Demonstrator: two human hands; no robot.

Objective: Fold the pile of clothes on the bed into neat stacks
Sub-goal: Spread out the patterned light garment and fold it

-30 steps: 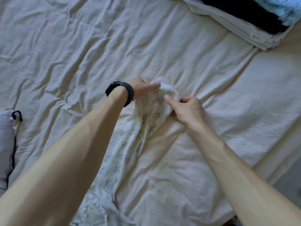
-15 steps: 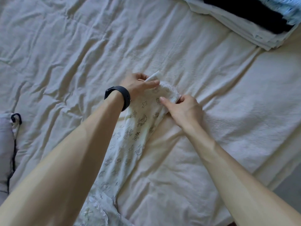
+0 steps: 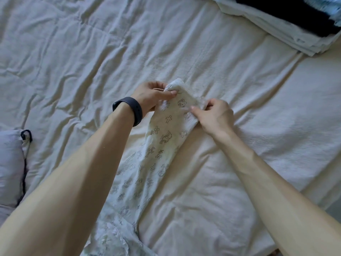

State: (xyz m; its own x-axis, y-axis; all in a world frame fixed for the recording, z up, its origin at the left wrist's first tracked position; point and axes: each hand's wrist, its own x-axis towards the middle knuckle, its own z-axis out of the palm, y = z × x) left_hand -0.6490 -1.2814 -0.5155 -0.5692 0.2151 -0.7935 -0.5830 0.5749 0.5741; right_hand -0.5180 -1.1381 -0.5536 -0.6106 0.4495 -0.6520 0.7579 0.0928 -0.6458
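White printed garment (image 3: 163, 145) lies lengthwise on the bed (image 3: 73, 52), stretching away from me. My left hand (image 3: 153, 97) and right hand (image 3: 215, 117) each pinch its far end.

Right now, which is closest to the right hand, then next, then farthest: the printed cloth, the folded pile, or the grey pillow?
1. The printed cloth: mid-bed; the right hand pinches its top edge.
2. The folded pile: far right corner of the bed.
3. The grey pillow: left edge, beyond the other arm.
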